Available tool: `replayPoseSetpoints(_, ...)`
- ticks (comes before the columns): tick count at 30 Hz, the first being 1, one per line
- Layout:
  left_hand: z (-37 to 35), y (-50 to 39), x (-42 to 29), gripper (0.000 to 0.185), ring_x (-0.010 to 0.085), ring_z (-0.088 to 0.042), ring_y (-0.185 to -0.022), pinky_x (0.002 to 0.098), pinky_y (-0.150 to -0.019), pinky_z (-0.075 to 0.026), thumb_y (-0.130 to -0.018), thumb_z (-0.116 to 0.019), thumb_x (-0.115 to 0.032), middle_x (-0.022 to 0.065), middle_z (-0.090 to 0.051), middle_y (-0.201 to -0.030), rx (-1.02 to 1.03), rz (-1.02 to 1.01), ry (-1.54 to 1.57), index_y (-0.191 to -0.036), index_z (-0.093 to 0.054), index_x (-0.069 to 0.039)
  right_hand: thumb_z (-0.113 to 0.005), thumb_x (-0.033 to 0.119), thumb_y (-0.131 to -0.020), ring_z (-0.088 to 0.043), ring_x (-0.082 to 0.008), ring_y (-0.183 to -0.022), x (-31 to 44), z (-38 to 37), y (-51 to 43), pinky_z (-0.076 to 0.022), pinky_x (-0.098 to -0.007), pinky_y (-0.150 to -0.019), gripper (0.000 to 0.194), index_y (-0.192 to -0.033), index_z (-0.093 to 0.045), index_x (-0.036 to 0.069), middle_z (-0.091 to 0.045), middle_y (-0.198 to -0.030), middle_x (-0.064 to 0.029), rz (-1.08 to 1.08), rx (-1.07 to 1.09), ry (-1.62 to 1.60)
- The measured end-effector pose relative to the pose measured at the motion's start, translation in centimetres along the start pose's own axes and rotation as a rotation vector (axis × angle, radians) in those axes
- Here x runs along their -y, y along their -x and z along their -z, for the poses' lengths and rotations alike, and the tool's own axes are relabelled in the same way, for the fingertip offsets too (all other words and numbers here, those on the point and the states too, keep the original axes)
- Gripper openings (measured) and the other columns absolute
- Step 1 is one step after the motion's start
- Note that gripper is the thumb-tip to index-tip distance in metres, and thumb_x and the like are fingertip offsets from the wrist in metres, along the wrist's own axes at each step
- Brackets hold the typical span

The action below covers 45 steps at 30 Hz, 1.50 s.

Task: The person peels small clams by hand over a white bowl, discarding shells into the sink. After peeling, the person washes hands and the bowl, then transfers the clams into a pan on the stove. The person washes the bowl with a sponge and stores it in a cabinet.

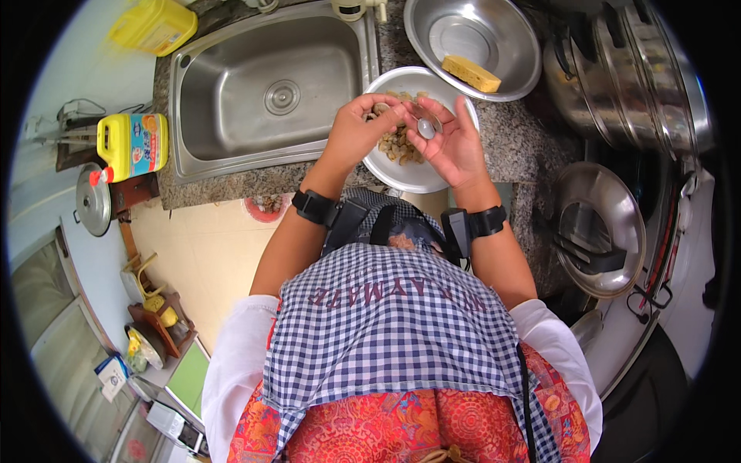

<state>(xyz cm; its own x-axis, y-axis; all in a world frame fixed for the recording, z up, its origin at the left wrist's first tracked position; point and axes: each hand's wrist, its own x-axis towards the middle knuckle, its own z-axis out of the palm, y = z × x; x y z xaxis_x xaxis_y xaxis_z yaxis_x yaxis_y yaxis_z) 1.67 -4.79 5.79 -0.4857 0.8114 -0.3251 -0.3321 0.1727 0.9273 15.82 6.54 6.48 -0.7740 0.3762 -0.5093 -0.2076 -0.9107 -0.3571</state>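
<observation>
A white-rimmed metal bowl (pixel 385 168) stands on the counter beside the sink, with many small pale and brownish pieces of food (pixel 399 146), probably shellfish or shrimp meat, inside. Above it my left hand (pixel 366 124) has thumb and forefinger pinched at the fingertips of the other hand; a brownish rounded piece shows by its fingers, but whether it is held is unclear. My right hand (pixel 452 142) is palm up, its curled fingers around a small shiny rounded piece (pixel 427 127), whose exact kind I cannot tell. The two hands nearly meet at the fingertips.
A steel sink (pixel 231 63) lies left, a steel basin (pixel 512 35) with a yellow sponge (pixel 472 73) beyond the bowl. Right are a stacked steamer pot (pixel 625 81) and a lid (pixel 599 231). A yellow jug (pixel 124 144) stands left; a red basin (pixel 265 215) sits below the counter.
</observation>
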Motion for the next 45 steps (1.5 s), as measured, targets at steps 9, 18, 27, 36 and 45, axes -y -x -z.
replayPoseSetpoints(9, 9.4, 10.4, 3.0, 0.036, 0.0125, -0.059, -0.084, 0.0221, -0.054, -0.043, -0.097, -0.048, -0.036, 0.0017, -0.061, -0.093, -0.381, 0.040, 0.838, -0.115, -0.055, -0.006, -0.049, 0.015, -0.097, -0.054, -0.0180, -0.106, -11.8, -5.4, -1.5, -0.0454, -0.0359, -0.093, 0.029, -0.124, -0.051, 0.004, -0.053, -0.117, -0.0082, -0.252, 0.230, 0.056)
replayPoseSetpoints(18, 21.7, 22.9, 10.6, 0.035, 0.0167, -0.060, -0.090, 0.0251, -0.064, -0.051, -0.097, -0.046, -0.036, 0.0038, -0.062, -0.099, -0.413, -0.197, 1.281, -0.114, -0.058, -0.006, -0.028, 0.046, -0.100, -0.045, -0.0272, -0.123, -27.1, -8.7, -2.3, -0.0388, -0.0427, -0.102, 0.058, -0.136, -0.042, 0.003, -0.044, -0.137, -0.0133, -0.641, 0.320, 0.046)
replayPoseSetpoints(27, 34.5, 34.3, 18.6, 0.026, 0.0185, -0.063, -0.088, 0.0250, -0.063, -0.053, -0.095, -0.052, -0.031, 0.0033, -0.064, -0.093, -0.865, -0.220, 1.410, -0.100, -0.061, -0.007, -0.033, 0.043, -0.101, -0.045, -0.0202, -0.121, -46.4, -7.3, -5.3, -0.0333, -0.0438, -0.101, 0.052, -0.135, -0.043, 0.007, -0.047, -0.131, -0.0053, -0.624, 0.145, 0.514)
replayPoseSetpoints(36, 35.5, 33.8, 16.2, 0.031, 0.0205, -0.062, -0.094, 0.0276, -0.069, -0.054, -0.094, -0.040, -0.019, 0.0069, -0.063, -0.106, -0.634, -0.140, 1.323, -0.116, -0.056, -0.004, -0.027, 0.048, -0.100, -0.030, -0.0245, -0.134, -48.4, -10.7, -6.2, -0.0189, -0.0452, -0.112, 0.059, -0.139, -0.036, 0.004, -0.037, -0.143, -0.0105, -0.584, 0.170, 0.847)
replayPoseSetpoints(45, 26.0, 21.9, 4.1, 0.028, 0.0113, -0.060, -0.080, 0.0244, -0.056, -0.045, -0.097, -0.043, -0.020, 0.0039, -0.063, -0.101, -0.224, -0.064, 0.723, -0.118, -0.054, -0.006, -0.058, 0.018, -0.094, -0.058, -0.0070, -0.088, -32.0, -14.2, -0.8, -0.0497, -0.0239, -0.083, 0.029, -0.120, -0.058, 0.005, -0.061, -0.101, 0.0002, -0.095, 0.244, 0.635)
